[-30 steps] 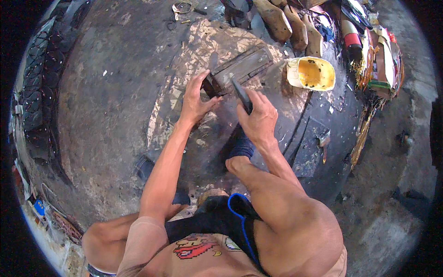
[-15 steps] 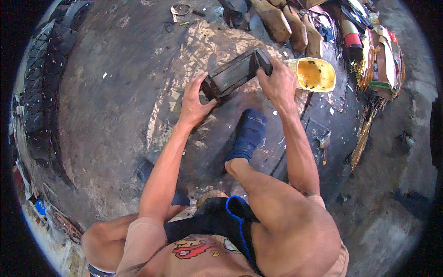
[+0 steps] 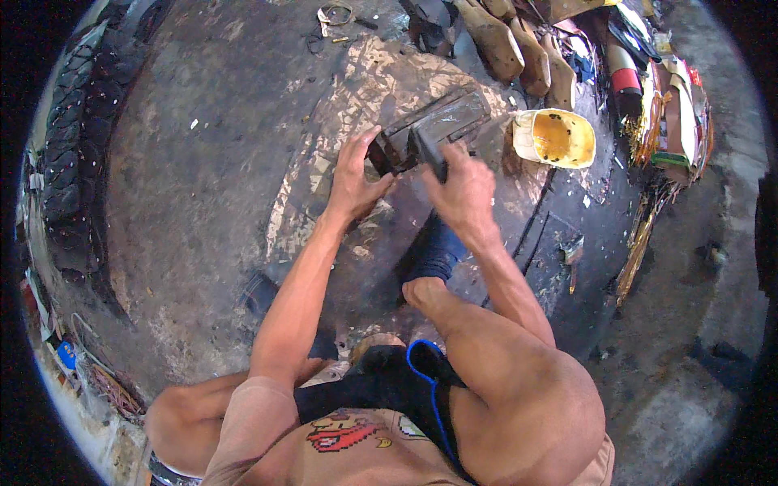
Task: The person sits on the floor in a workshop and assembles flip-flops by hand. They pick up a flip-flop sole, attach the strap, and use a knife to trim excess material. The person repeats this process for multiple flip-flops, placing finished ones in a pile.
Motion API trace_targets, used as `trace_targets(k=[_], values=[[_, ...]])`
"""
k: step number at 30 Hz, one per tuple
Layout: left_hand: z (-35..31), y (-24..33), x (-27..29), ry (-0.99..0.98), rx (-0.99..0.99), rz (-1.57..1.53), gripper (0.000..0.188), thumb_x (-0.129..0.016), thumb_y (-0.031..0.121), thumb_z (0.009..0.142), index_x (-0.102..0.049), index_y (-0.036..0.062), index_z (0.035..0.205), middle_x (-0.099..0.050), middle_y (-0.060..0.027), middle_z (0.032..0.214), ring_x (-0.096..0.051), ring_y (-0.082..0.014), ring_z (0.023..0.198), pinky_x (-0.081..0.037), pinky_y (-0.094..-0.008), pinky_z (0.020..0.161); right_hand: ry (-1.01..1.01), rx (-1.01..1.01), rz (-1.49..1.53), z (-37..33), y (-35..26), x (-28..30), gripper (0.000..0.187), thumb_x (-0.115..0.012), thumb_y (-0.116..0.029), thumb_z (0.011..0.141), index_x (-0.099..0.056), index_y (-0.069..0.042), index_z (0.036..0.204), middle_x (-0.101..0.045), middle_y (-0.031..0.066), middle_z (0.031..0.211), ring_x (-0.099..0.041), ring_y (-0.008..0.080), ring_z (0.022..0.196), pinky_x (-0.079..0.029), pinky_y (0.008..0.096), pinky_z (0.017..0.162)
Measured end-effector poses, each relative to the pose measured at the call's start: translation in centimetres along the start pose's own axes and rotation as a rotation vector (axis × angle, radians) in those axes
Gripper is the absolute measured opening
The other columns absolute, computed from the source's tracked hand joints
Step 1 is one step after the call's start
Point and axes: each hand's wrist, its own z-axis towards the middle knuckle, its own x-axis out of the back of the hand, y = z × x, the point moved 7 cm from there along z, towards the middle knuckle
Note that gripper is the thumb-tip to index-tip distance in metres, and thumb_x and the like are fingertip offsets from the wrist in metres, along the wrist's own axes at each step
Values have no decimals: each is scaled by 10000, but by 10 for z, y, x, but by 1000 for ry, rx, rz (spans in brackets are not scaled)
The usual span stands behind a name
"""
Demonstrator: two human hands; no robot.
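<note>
The right hand (image 3: 463, 188), slightly blurred near the centre of the frame, had its fingers curled around a dark bar (image 3: 428, 147) over the dark block (image 3: 455, 117). The left hand (image 3: 355, 176) pinched the block's left end between thumb and fingers. The block lay slanted at upper centre, over a mottled tan patch (image 3: 320, 146). Right of it sat a yellow-lined tub (image 3: 581, 138), below brown shoe lasts (image 3: 531, 65).

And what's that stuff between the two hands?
In the head view, between the left hand and right hand is part of a dark rectangular block, with the dark bar in the right hand's grip crossing it.
</note>
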Motion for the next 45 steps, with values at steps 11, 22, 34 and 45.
trace_targets(k=[11, 22, 34, 45], values=[[0, 3, 5, 10, -44, 34, 893, -850, 40, 702, -499, 68, 1523, -593, -186, 1401, -575, -369, 1309, -472, -444, 1123, -57, -75, -130, 74, 16, 37, 384, -757, -291, 858, -758, -45, 1153, -770, 209, 930, -755, 384, 892, -590, 493, 830], [-28, -33, 21, 303, 307, -423, 733, -573, -143, 938, -301, 35, 1595, -596, -168, 1303, -658, -230, 1164, -562, -340, 1002, 29, 487, -202, 9, -70, -25, 495, -816, -184, 758, -746, -164, 1247, -721, 44, 1085, -663, 277, 1015, -565, 423, 848], [-25, -42, 18, 286, 330, -477, 610, -578, -98, 939, -417, 15, 1517, -624, -164, 1278, -675, -230, 1150, -563, -359, 1013, 247, 191, -66, 5, -15, 21, 456, -843, -102, 739, -776, -142, 1188, -743, 39, 975, -669, 255, 920, -574, 377, 826], [-26, -46, 23, 324, 321, -455, 476, -586, -72, 929, -514, -50, 1399, -677, -178, 1195, -726, -224, 1061, -608, -336, 929, 115, -83, -109, 38, 20, 42, 297, -750, -278, 915, -748, -32, 1082, -742, 179, 962, -700, 375, 920, -549, 472, 803]])
